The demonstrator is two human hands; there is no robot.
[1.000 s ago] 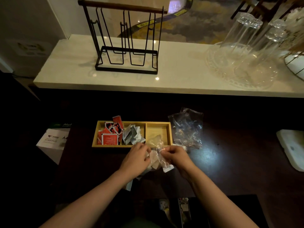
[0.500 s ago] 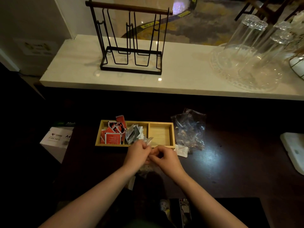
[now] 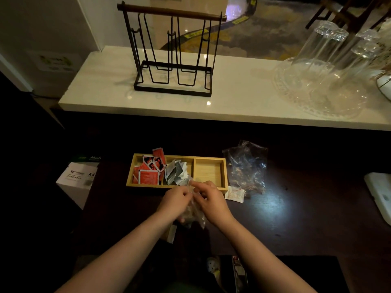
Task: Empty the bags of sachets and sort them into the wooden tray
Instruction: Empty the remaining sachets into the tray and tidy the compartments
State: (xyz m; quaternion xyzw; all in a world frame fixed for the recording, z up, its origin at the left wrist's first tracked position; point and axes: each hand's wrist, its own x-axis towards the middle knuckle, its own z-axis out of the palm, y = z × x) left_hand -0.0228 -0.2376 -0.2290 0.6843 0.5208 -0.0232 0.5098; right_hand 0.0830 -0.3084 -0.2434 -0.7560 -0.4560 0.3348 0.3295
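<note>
The wooden tray (image 3: pixel 224 172) lies on the dark table with three compartments. Red sachets (image 3: pixel 149 169) fill its left one, grey-white sachets (image 3: pixel 176 172) the middle, and the right compartment holds nothing. Just in front of the tray, my left hand (image 3: pixel 174 200) and my right hand (image 3: pixel 211 200) both pinch the top of a clear plastic bag (image 3: pixel 193 212) that hangs between them; its contents are hard to make out. Right of the tray lie crumpled clear bags (image 3: pixel 246 166). A white sachet (image 3: pixel 234 195) lies on the table at their near edge.
A black wire rack (image 3: pixel 172 53) and upturned glasses on a glass platter (image 3: pixel 321 81) stand on the white counter behind. A white paper box (image 3: pixel 77 178) sits left of the table, a white object (image 3: pixel 379 193) at the right edge.
My hands came together on the bag's top and shifted toward the tray. The white sachet formerly under my right hand now lies exposed right of it.
</note>
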